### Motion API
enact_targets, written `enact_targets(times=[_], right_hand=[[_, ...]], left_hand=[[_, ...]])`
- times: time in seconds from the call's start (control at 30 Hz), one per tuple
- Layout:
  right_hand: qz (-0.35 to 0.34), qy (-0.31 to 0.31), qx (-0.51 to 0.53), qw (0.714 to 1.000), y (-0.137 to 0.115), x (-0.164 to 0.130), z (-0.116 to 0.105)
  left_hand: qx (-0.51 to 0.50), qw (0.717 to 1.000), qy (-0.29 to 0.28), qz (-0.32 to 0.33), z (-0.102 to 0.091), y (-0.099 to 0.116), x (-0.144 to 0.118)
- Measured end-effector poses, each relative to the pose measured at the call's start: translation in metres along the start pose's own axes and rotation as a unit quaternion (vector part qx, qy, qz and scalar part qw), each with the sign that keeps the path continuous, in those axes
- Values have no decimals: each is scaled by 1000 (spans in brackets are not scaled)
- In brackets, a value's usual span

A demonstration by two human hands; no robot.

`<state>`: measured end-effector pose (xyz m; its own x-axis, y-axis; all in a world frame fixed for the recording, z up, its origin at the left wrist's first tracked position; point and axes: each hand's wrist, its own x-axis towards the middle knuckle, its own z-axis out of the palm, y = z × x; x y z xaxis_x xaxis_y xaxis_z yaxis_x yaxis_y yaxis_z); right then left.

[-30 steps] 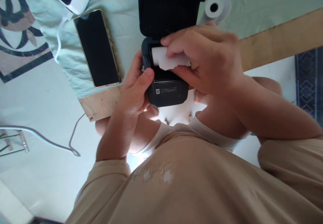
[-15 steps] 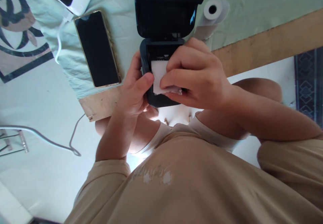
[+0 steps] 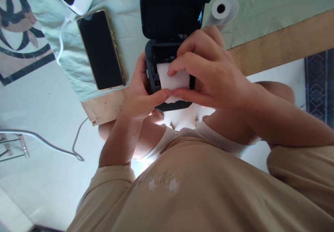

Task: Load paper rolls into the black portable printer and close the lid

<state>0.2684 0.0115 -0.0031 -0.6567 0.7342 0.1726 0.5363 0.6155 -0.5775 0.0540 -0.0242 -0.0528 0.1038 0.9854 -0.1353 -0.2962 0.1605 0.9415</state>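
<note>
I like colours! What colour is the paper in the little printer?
White, seen in the head view: the paper lies in the black printer.

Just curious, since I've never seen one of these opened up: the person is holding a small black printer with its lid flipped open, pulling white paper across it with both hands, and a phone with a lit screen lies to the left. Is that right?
Almost. The head view shows the phone with a dark screen, not lit. The rest stands: the left hand and right hand hold white paper across the open black printer.
</note>
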Motion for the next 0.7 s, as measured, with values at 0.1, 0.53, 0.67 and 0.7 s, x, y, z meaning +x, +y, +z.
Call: enact_targets(times=[0.1,0.53,0.67,0.7], right_hand=[[2,-16,-9,1000,-2,-2,1],[-40,55,-34,997,9,-5,5],[-104,154,19,982,14,-3,2],[-80,160,57,982,15,-1,-1]], left_hand=[[-13,1000,-10,2,-2,0,-2],[-16,998,-45,43,-6,-3,-1],[-22,998,-46,33,-5,-3,-1],[-14,999,-38,24,-5,-2,-2]])
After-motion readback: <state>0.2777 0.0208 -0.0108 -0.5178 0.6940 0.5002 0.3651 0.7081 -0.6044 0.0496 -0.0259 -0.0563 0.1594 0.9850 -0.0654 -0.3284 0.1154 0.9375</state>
